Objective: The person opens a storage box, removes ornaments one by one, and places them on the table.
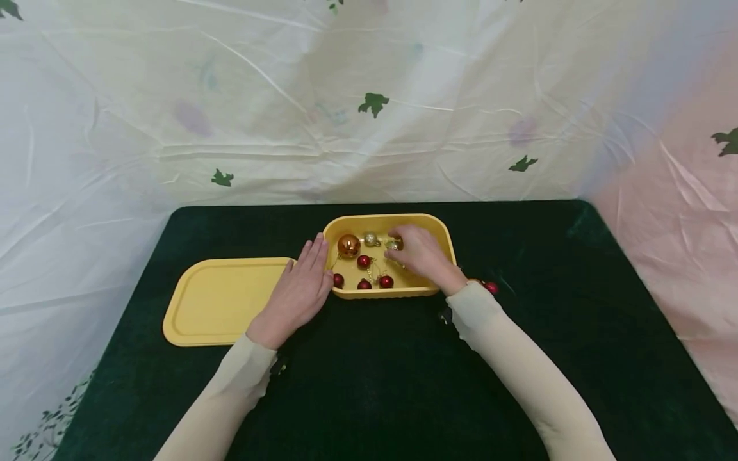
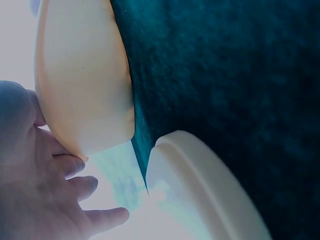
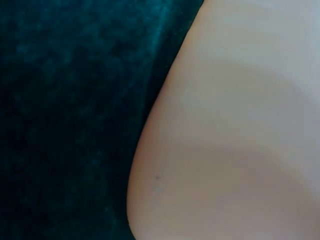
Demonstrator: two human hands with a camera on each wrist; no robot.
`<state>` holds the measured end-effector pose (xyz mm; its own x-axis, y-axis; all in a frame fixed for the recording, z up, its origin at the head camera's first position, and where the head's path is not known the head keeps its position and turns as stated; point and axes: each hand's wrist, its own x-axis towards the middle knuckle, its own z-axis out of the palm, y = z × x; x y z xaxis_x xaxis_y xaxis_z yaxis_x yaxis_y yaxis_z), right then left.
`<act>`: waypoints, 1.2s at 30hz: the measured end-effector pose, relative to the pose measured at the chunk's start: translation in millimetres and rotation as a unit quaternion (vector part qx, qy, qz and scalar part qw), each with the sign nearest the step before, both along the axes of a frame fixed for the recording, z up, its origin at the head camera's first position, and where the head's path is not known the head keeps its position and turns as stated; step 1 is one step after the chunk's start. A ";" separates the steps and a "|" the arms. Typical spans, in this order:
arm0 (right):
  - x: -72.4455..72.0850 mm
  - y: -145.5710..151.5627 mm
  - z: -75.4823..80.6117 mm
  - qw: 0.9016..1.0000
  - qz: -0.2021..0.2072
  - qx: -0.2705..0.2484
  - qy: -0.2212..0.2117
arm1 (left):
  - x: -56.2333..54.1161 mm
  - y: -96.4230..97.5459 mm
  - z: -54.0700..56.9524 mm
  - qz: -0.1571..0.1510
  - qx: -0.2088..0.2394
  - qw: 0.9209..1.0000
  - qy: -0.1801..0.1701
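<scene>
While the cream sleeves [image 1: 530,365] come in over the near part of the table [image 1: 369,384], which has a dark green velvety cover, both hands are busy at one plastic box. The left hand [image 1: 298,291] has its fingers out straight rather than curled, laid against the left wall of the yellow box [image 1: 383,293]. It also sits over the right end of a flat yellow lid [image 1: 225,304], which lies on the cloth just left of the box.

Off to the right, just past the right sleeve, there's a red bauble [image 1: 491,287] on the cloth, with something orange beside it, mostly hidden by the arm so can't really tell what.

Inside the box, along the near side, I can see three small red baubles [image 1: 385,281], and one more red one [image 1: 364,261] a bit farther in, with thin gold loops of string around them. Behind those are a big shiny copper bauble [image 1: 348,246] and a glittery pale gold one [image 1: 371,239]. The right hand [image 1: 423,253] reaches in over the right wall, thumb and fingers pinched around a small gold bauble [image 1: 394,244].

Way at the back hangs a wrinkly whitish cloth [image 1: 415,141] with green leaf prints.
</scene>
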<state>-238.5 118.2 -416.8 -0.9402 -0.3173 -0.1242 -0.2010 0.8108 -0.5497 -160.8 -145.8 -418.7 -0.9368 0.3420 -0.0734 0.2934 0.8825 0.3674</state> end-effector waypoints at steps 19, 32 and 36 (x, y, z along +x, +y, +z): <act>1.5 -1.9 0.0 1.000 0.004 -0.006 0.005 | 1.3 0.1 0.6 0.000 0.002 1.000 0.001; 22.3 8.6 20.0 0.996 -0.002 -0.065 0.056 | 2.2 0.7 1.1 0.001 -0.001 1.000 -0.006; 32.9 16.2 24.6 0.993 -0.002 -0.079 0.086 | 1.8 0.1 0.7 0.001 0.001 1.000 -0.005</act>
